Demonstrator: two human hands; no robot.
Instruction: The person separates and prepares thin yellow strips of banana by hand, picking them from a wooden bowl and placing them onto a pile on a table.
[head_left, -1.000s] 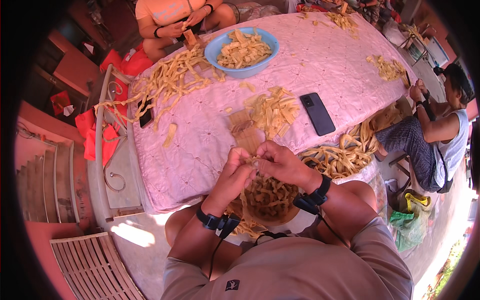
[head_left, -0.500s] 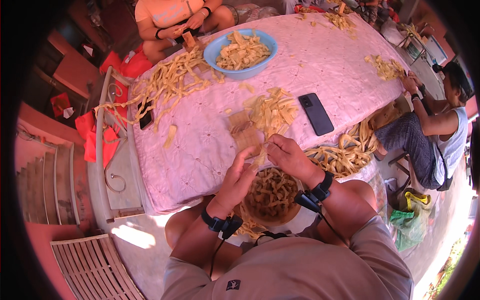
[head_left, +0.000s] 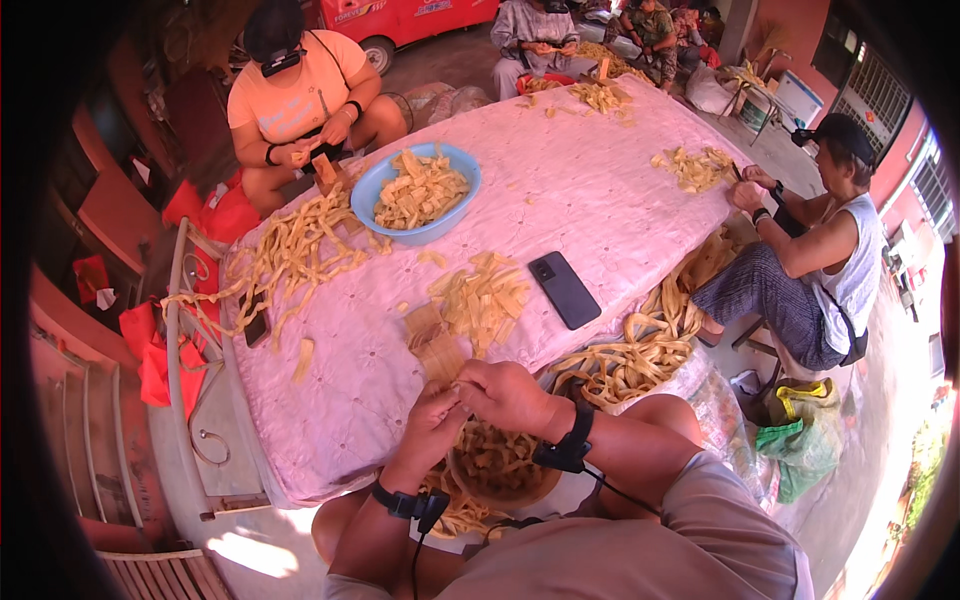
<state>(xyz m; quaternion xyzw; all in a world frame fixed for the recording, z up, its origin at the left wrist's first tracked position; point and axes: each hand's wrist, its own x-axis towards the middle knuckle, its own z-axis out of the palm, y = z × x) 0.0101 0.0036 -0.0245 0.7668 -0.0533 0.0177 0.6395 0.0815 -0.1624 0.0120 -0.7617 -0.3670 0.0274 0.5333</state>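
My left hand and my right hand meet fingertip to fingertip over the near edge of a pink-covered bed. Both are closed in a pinch on a pale yellow dried strip, mostly hidden by the fingers. Just beyond them lie flat wooden pieces and a loose pile of flat yellow strips. Under my hands, between my knees, stands a round tub with many short brownish-yellow pieces in it. Both wrists wear black bands with small devices and cables.
A black phone and a blue basin of cut strips sit on the pink cover. Long strips spread left; more hang in a bundle at right. A metal bed frame stands left. Other people sit around the bed.
The view has tilted up and shifted right, bringing more people and a red vehicle in. My hands have drawn together; the strip that showed between them is now mostly covered by fingers.
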